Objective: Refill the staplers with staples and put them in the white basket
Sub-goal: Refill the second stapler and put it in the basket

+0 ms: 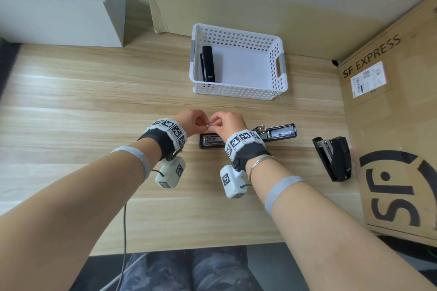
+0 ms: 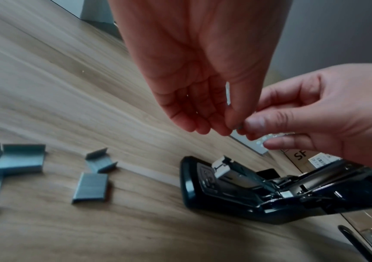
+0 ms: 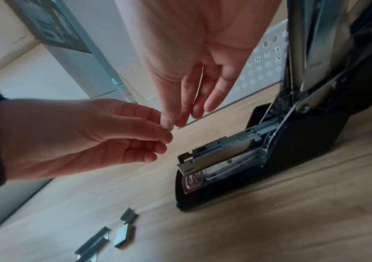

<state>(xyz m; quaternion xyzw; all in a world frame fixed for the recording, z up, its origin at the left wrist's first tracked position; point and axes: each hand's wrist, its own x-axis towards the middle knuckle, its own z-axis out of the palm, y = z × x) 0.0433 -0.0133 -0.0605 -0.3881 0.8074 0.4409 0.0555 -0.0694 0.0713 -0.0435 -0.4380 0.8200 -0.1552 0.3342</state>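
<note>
Both hands meet above the wooden table and pinch one small strip of staples [image 1: 209, 123] between them. My left hand [image 1: 201, 123] holds it from the left, my right hand [image 1: 214, 123] from the right. The left wrist view shows the strip [image 2: 239, 126] between thumb and fingertips. Just below lies a black stapler [image 1: 272, 133] swung open, its metal staple channel [image 3: 225, 152] exposed. A second black stapler [image 1: 333, 158] lies to the right. A third stapler [image 1: 208, 64] lies inside the white basket [image 1: 281, 64] at the back.
Several loose staple strips [image 2: 91, 187] lie on the table left of the open stapler, also seen in the right wrist view [image 3: 122, 235]. A large cardboard box [image 1: 390, 125] bounds the right side. White boxes [image 1: 59, 2] stand at the back left.
</note>
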